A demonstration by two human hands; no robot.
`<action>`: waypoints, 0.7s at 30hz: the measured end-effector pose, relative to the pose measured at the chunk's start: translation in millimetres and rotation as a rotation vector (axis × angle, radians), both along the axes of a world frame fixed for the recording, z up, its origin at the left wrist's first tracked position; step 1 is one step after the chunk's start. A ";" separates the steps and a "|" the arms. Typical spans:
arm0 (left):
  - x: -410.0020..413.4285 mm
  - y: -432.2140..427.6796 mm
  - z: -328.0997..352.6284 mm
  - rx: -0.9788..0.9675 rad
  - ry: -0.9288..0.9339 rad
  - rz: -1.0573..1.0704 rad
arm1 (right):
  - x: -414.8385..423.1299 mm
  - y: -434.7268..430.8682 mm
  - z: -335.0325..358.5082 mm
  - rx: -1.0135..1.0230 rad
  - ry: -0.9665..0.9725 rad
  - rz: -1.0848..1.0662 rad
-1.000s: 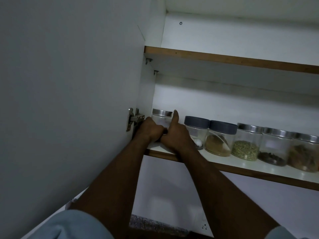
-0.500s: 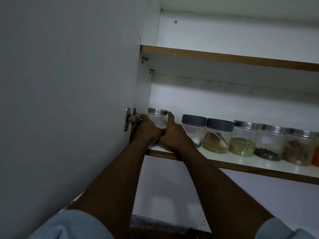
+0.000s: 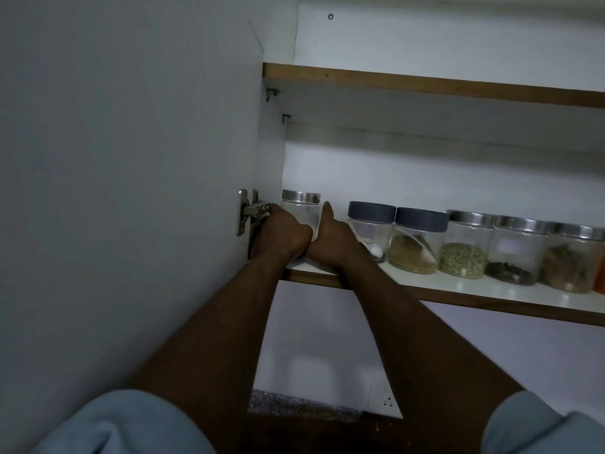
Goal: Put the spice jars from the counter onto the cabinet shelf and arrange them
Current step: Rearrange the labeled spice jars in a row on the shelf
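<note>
That leftmost jar (image 3: pixel 301 213) is looking like clear glass with a steel lid, so I'm guessing smooth, a bit slippery, breakable, and fairly light since it's looking nearly empty. Best taken round the body, not the lid. It's sitting at the far left end of the lower shelf (image 3: pixel 458 290), right by the cabinet wall and door hinge (image 3: pixel 250 213). Both hands are pressing in on it from either side: left hand (image 3: pixel 283 234) wrapping its left flank, right hand (image 3: pixel 334 239) cupping the right, thumb sticking up. The dark-lidded jar (image 3: pixel 371 224) is standing just beside.
</note>
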State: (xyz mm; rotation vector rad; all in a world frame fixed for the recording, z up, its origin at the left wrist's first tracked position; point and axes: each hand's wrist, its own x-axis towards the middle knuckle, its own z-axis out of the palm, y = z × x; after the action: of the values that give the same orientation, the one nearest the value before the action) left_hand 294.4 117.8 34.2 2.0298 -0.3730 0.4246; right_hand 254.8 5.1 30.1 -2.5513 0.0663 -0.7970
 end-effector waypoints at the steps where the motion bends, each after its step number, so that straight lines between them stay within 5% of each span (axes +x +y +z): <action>1: -1.6 -0.1 -0.3 0.003 -0.004 -0.007 | -1.4 -0.2 -0.6 0.010 0.015 0.012; 11: -8.4 1.4 -6.5 0.089 -0.030 0.052 | -1.6 -0.1 -6.1 -0.103 -0.052 -0.059; 21: -13.1 4.4 -5.5 0.174 -0.028 0.111 | -1.8 -1.3 -4.1 0.048 0.069 0.040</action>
State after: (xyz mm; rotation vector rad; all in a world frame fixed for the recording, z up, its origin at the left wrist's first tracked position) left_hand 281.3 122.3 28.7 2.2230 -0.3243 0.5040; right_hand 253.0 3.8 26.1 -2.5266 0.0554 -0.6836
